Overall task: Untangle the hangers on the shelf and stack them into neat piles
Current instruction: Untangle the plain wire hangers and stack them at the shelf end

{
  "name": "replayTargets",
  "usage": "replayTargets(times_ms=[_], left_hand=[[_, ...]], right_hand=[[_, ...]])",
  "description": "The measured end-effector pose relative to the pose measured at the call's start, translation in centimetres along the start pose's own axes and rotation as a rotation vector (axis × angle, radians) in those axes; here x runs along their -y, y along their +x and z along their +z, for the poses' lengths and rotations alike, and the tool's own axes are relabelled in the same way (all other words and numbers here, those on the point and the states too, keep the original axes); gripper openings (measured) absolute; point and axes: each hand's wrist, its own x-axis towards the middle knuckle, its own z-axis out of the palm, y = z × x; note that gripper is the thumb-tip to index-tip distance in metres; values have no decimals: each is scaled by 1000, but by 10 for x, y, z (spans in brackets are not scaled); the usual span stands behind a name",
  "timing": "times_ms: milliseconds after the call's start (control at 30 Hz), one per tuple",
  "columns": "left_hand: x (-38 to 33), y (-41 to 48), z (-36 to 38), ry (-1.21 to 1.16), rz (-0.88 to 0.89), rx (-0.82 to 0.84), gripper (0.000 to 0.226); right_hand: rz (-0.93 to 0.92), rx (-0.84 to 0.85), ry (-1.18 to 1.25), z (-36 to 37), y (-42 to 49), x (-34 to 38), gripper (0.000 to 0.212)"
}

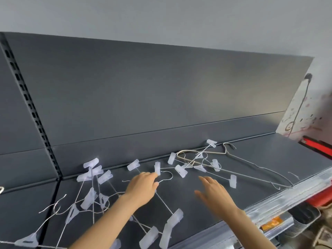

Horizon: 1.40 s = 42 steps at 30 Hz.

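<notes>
Reaching over the shelf (269, 155), we see our left hand (142, 186) curled, seemingly pinching a clip hanger (157, 168) at frame centre, its bar running toward lower right. Our right hand (213, 193) is spread, holding nothing, nearer the tangled hangers (194, 162) just above it; blur hides which wires cross.

On the shelf (188, 200), before the back panel (161, 96), a tangle of hangers (90, 196) spreads on your left from the panel to the front edge, just right of the slotted upright (27, 97). At the middle, one clip hanger (175, 217) runs back to front under your left hand (142, 186), which grips it. Your right hand (212, 193) is just to its right, apart from it. Behind that hand a second tangle (181, 170) lies near the panel, and a wire hanger (251, 169) reaches from it to the front rail (269, 209).
</notes>
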Motion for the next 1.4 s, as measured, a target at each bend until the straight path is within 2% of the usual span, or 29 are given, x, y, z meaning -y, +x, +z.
replayTargets(times_ms=[233,467,533,700,833,1033,1133,1233,1400], left_hand=[[-48,60,15,-48,114,53,28],[-85,98,34,-71,104,52,16],[-95,114,44,-76,111,53,19],[-123,159,65,12,51,103,51],[-136,184,78,54,-89,152,37],[-142,188,89,-250,-240,25,12],[-139,185,82,-361,-289,-51,16],[-128,183,70,-356,-300,-87,19],[-102,168,53,-371,-294,-119,20]], right_hand=[[150,-34,19,-12,16,-62,54],[223,-54,48,-21,39,-122,52],[242,-58,59,-26,49,-143,52],[274,-43,50,-38,78,-197,49],[321,-2,-27,-43,102,-228,45],[362,105,-47,-30,123,-240,37],[370,73,-19,-26,130,-241,30],[380,26,116,-24,137,-241,22],[296,-121,239,-29,137,-240,19]])
